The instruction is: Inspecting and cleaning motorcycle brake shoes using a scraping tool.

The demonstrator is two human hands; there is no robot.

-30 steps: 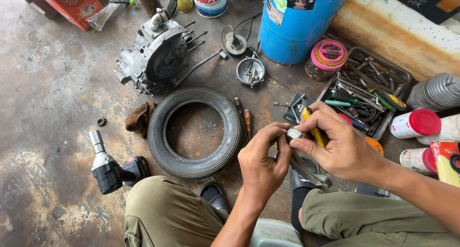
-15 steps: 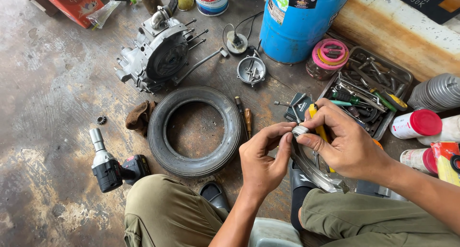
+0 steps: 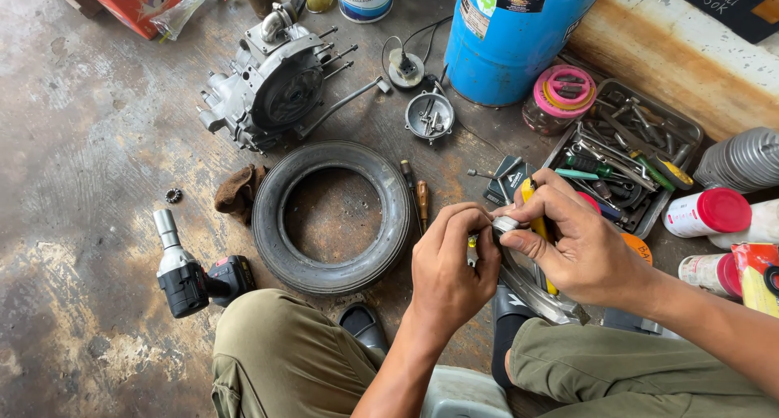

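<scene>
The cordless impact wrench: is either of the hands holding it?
No. The cordless impact wrench lies on the floor left of the tyre, away from both hands.

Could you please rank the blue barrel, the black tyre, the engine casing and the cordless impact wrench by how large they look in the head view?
1. black tyre
2. blue barrel, partly cut off, so unsure against the tyre
3. engine casing
4. cordless impact wrench

We hold both hands close together above our knees: the left hand (image 3: 448,265) curls with fingers bent inward, and the right hand (image 3: 572,243) pinches with thumb and forefinger, fingertips nearly meeting.
</scene>
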